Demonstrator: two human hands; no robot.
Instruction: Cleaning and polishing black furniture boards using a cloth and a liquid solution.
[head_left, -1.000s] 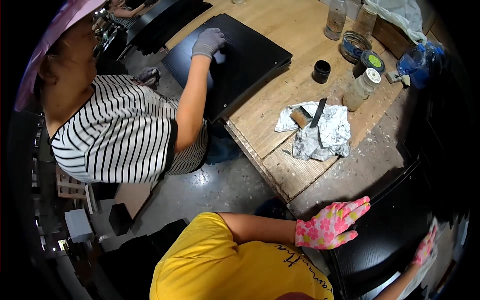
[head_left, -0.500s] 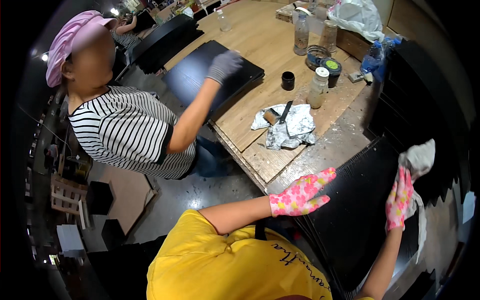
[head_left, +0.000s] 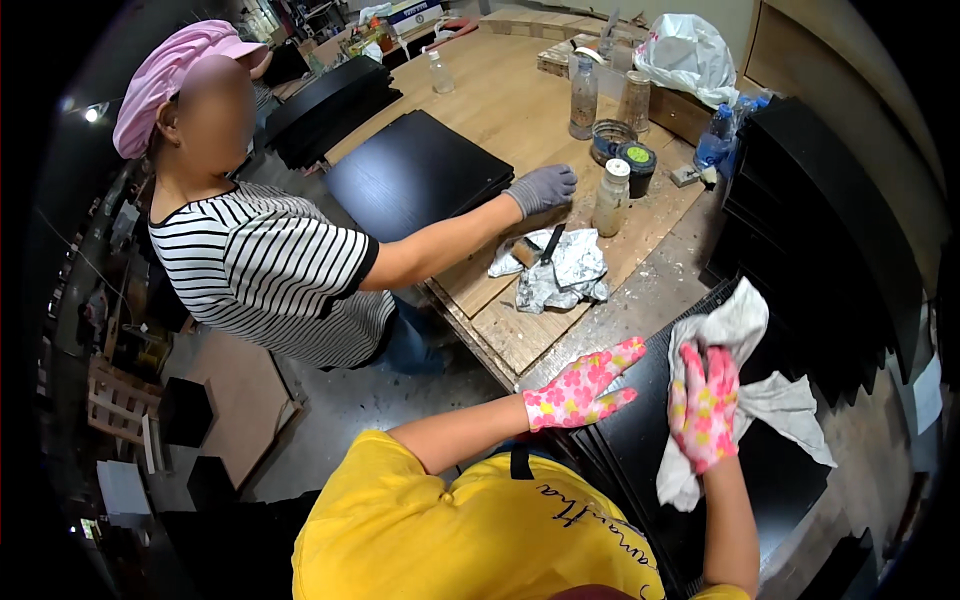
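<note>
My right hand [head_left: 707,408], in a pink flowered glove, presses a crumpled white cloth [head_left: 738,318] onto the top black panel [head_left: 775,490] of a stack. Its fingers bend over the cloth, and loose ends spread out on both sides. In a matching glove, my left hand [head_left: 587,388] is at the stack's left edge, fingers stretched out and thumb apart, holding nothing. Whether its palm touches the panel cannot be made out. Beyond it, a brush [head_left: 528,252] with a black handle lies on stained white crumpled wrapping [head_left: 562,285] on the wooden table [head_left: 500,325].
A co-worker's grey-gloved hand [head_left: 545,190] reaches over the table from the left, beside another black panel stack [head_left: 415,165]. Farther right stand a white-capped jar [head_left: 611,200], a dark tub [head_left: 637,168] and a glass bottle [head_left: 583,100]. Curved black pieces [head_left: 830,220] rise at the right.
My right hand and the cloth have moved left across the panel. The co-worker's hand has moved from the other panels to the table, where it now hides a small black jar.
</note>
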